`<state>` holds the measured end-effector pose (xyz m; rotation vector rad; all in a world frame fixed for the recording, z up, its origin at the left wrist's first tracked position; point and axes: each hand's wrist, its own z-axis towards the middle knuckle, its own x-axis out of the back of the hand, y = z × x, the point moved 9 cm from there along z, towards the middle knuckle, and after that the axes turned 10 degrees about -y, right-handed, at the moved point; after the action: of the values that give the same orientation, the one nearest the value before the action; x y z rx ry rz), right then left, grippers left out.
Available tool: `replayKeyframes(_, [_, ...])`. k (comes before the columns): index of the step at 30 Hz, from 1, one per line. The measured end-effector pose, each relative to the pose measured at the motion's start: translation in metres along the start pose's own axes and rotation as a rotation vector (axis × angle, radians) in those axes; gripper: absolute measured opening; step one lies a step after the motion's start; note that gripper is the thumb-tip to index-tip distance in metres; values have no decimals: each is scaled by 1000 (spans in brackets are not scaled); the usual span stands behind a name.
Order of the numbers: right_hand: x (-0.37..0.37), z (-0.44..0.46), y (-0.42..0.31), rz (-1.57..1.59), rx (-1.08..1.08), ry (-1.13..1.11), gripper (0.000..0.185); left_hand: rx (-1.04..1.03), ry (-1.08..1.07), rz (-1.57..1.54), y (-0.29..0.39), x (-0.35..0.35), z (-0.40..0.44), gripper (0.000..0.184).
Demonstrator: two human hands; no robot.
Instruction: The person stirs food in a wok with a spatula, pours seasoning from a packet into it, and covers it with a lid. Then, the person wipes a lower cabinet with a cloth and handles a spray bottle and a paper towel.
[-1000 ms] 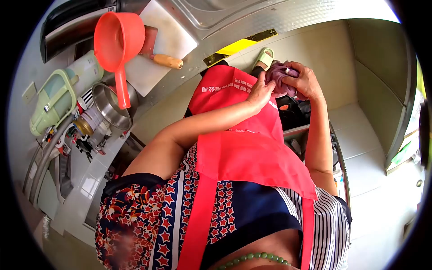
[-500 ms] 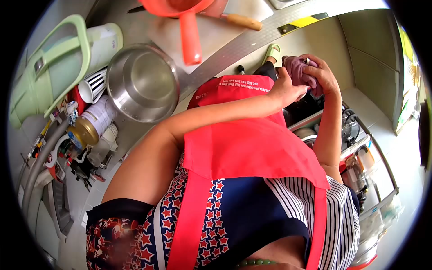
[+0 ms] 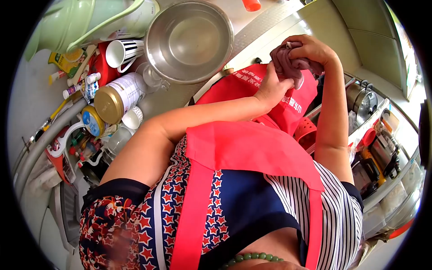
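Note:
A mauve cloth (image 3: 287,62) is bunched up between my two hands, in front of my red apron (image 3: 252,144). My right hand (image 3: 312,49) is closed over its top and far side. My left hand (image 3: 272,90) grips the lower near side, thumb up along the cloth. Some of the fingers are hidden by the folds. To the left of the hands, a round stainless steel basin (image 3: 225,56) stands on the counter, apart from both of them.
Left of the basin are a pale green thermos (image 3: 108,22), a striped mug (image 3: 118,53), a gold-lidded jar (image 3: 110,104) and a glass cup (image 3: 150,76). A red handle end (image 3: 251,5) shows at the top. Pots and a red basket (image 3: 306,132) are on a rack at the right.
My view has swung, so the basin and counter items sit further right and higher, and the red handle is mostly out of frame. Both hands still hold the cloth, now differently folded.

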<state>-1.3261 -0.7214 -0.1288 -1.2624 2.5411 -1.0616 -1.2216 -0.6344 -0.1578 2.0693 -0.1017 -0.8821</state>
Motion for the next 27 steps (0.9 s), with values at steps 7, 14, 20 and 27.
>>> replayKeyframes(7, [-62,15,35,186,47,24,49,308,51,-61,-42,38,-36,44])
replayKeyframes(14, [-161,39,128,625,58,489,45,613,160,-406,-139,98,-66,34])
replayKeyframes(20, [-296,31,145,615,-102,746,56,656,-32,-497,-182,112,-118,60])
replayKeyframes(27, [-471,40,139,786,-87,765,51,931,162,-333,-270,197,-236,56])
